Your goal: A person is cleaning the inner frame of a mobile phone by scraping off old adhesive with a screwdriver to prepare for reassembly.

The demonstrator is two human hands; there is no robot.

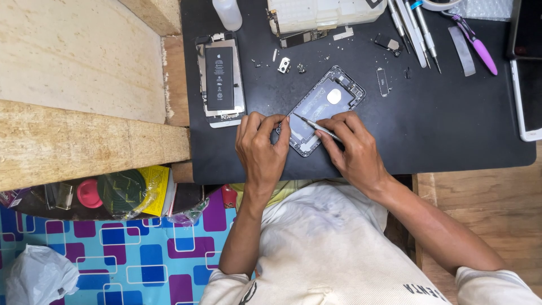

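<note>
The work surface is a black mat (429,135) laid over a wooden bench. Near its near edge, at centre, an empty phone housing (330,101) lies at an angle, inner side up, its far end pointing to the right.

Left hand (261,148): fingers curled narrow, fingertips pressed on the near left corner of the phone housing, steadying it against the mat.

Right hand (354,148): closed around a slim metal screwdriver (317,128) held like a pen. The tip points left and far, and rests inside the near part of the housing (the exact contact point is too small to tell).

To the left of the housing, just beside the left hand, a second opened phone (221,79) lies with its black battery exposed. Small screws and loose parts (284,65) are scattered on the mat between the two units.

At the far edge of the mat:
- a small white bottle (228,13), far left;
- a pale plastic parts box (322,13), centre;
- a row of spare screwdrivers (415,31), right;
- a purple-handled tool (480,49), further right.

A white-framed device (526,96) lies at the right edge of the mat.
</note>
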